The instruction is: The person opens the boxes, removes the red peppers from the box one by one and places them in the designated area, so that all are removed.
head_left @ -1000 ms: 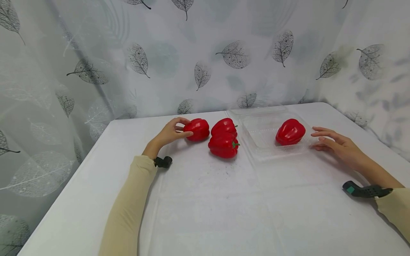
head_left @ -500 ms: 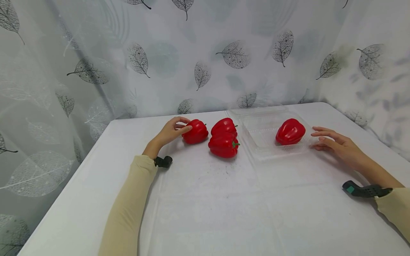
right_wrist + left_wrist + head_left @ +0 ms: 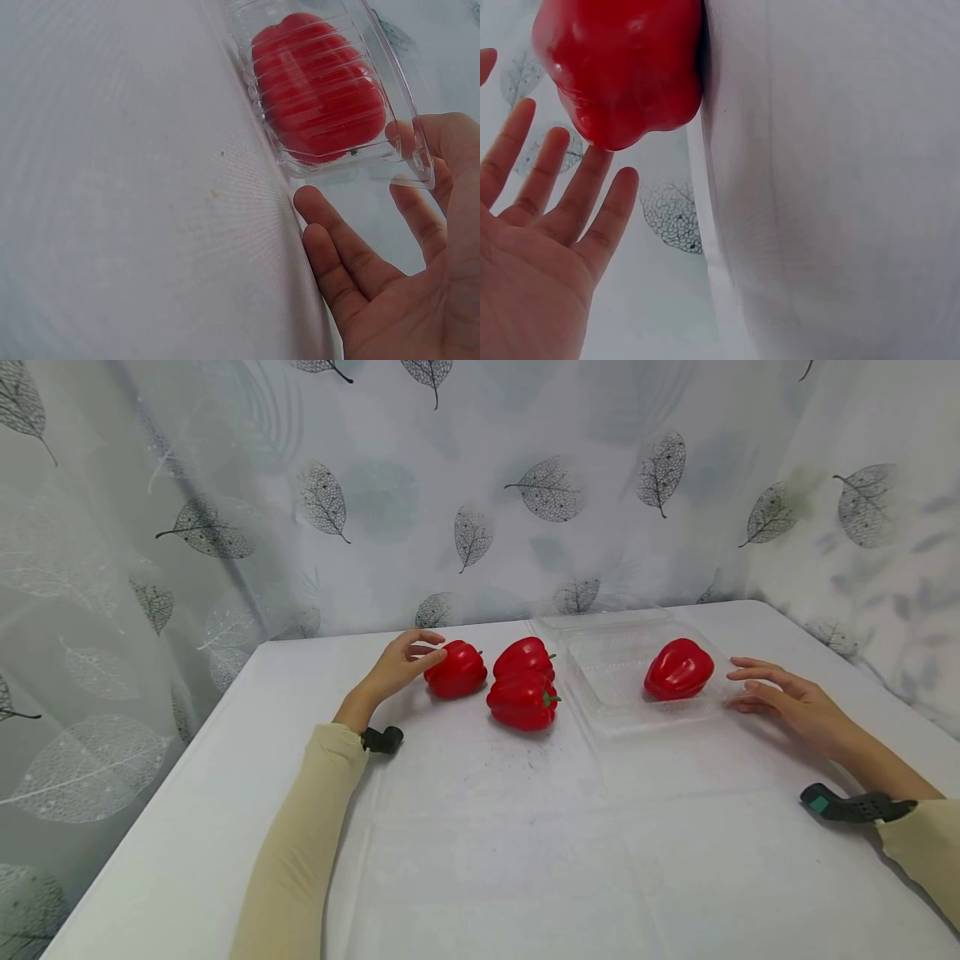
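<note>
My left hand is at the left side of a red bell pepper lying on the table. In the left wrist view its fingers are spread and nearly straight beside the pepper; whether they touch it I cannot tell. Two more red bell peppers lie close together to the right, a rear one and a front one with a green stem. One red bell pepper sits in a clear plastic box. My right hand, fingers loosely extended, is by the box's right edge.
A white cloth covers the table. The clear box's lid stands folded back behind it. A curtain with a leaf pattern hangs along the back and sides. Each wrist wears a black strap device.
The left pepper has turned so its stem shows, and has shifted slightly nearer. My left fingers have loosened and drawn back a little from it. My right hand has stayed put.
</note>
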`<state>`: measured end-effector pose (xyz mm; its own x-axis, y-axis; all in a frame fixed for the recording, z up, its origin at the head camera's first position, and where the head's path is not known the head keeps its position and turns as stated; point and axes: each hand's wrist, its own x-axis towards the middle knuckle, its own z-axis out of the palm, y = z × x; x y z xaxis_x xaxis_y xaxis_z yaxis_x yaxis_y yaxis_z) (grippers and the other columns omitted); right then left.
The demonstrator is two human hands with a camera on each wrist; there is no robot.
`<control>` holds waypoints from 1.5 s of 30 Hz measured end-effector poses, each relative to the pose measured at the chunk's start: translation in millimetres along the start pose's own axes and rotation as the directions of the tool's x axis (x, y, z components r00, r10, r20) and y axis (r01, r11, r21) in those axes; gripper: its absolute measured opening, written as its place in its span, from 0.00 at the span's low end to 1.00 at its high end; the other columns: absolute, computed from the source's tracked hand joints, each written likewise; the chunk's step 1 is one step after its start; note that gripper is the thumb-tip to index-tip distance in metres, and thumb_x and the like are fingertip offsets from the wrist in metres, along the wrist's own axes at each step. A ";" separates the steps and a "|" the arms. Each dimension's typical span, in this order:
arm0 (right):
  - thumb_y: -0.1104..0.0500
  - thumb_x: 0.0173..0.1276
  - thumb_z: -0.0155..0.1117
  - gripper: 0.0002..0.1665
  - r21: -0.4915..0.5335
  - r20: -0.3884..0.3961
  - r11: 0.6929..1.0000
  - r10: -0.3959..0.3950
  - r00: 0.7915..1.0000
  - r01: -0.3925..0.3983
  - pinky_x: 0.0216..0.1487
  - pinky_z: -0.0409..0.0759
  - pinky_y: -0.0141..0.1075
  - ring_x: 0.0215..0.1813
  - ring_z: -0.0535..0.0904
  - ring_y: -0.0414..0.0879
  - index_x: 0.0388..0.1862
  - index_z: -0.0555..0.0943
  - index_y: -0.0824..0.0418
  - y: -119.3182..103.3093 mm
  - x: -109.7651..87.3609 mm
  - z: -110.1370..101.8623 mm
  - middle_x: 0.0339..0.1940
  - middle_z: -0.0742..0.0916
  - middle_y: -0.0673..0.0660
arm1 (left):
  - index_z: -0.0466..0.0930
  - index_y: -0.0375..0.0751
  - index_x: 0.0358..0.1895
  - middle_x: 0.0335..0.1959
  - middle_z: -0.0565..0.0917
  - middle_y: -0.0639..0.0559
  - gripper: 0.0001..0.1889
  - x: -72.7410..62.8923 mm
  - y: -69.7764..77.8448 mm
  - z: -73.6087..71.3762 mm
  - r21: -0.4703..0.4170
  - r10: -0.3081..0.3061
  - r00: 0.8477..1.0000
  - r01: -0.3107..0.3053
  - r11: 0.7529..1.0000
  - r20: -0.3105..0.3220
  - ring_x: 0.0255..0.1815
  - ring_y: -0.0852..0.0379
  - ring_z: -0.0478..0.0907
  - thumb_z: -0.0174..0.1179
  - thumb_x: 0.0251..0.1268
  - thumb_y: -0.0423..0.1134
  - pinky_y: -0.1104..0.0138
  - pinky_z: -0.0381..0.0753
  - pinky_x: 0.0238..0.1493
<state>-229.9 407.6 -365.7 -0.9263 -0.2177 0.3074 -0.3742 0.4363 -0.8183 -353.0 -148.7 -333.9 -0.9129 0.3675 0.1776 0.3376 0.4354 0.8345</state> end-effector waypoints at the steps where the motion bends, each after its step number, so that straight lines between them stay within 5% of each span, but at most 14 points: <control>1: 0.67 0.77 0.47 0.18 0.000 0.000 1.000 0.000 1.000 0.000 0.46 0.78 0.21 0.50 0.81 0.28 0.63 0.71 0.72 -0.1 -0.1 0.0 0.68 0.68 0.38 | 0.71 0.39 0.61 0.63 0.72 0.42 0.22 -0.1 0.8 0.0 -0.001 0.004 1.000 -0.004 1.000 -0.001 0.64 0.43 0.72 0.59 0.70 0.45 0.50 0.76 0.60; 12: 0.68 0.77 0.46 0.18 0.008 0.003 1.000 -0.018 1.000 0.018 0.47 0.78 0.21 0.50 0.82 0.29 0.62 0.71 0.72 -0.9 -1.1 -0.2 0.68 0.68 0.40 | 0.72 0.39 0.61 0.62 0.74 0.43 0.20 -1.3 12.8 3.7 0.025 0.076 0.997 -0.076 0.997 -0.002 0.63 0.45 0.73 0.58 0.70 0.41 0.53 0.75 0.61; 24: 0.67 0.77 0.47 0.18 -0.001 -0.009 1.000 0.002 1.000 -0.002 0.46 0.79 0.21 0.48 0.82 0.29 0.63 0.71 0.72 -0.4 -0.6 0.2 0.67 0.68 0.39 | 0.71 0.30 0.61 0.61 0.73 0.35 0.20 -2.2 31.2 10.3 0.082 0.171 0.985 -0.172 0.982 0.028 0.65 0.39 0.70 0.59 0.69 0.34 0.46 0.67 0.66; 33: 0.67 0.77 0.47 0.18 0.005 -0.005 1.000 0.004 1.000 -0.004 0.46 0.79 0.22 0.48 0.82 0.28 0.63 0.71 0.72 -0.9 0.2 0.0 0.67 0.68 0.40 | 0.76 0.36 0.57 0.57 0.77 0.42 0.17 -0.3 37.0 14.9 0.118 0.314 0.949 -0.315 0.942 0.030 0.62 0.45 0.71 0.60 0.68 0.35 0.46 0.69 0.64; 45: 0.67 0.77 0.47 0.18 0.004 -0.003 1.000 0.010 1.000 -0.010 0.46 0.79 0.22 0.48 0.82 0.29 0.62 0.71 0.72 -1.5 0.3 0.2 0.68 0.68 0.40 | 0.75 0.35 0.58 0.58 0.76 0.43 0.18 -4.1 52.8 22.3 0.099 0.373 0.926 -0.377 0.921 0.063 0.63 0.48 0.68 0.61 0.66 0.34 0.46 0.69 0.64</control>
<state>-229.6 406.6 -364.4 -0.9300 -0.2111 0.3008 -0.3650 0.4353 -0.8230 -326.4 -108.8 -302.2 -0.7049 0.5545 0.4423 0.6780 0.3437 0.6497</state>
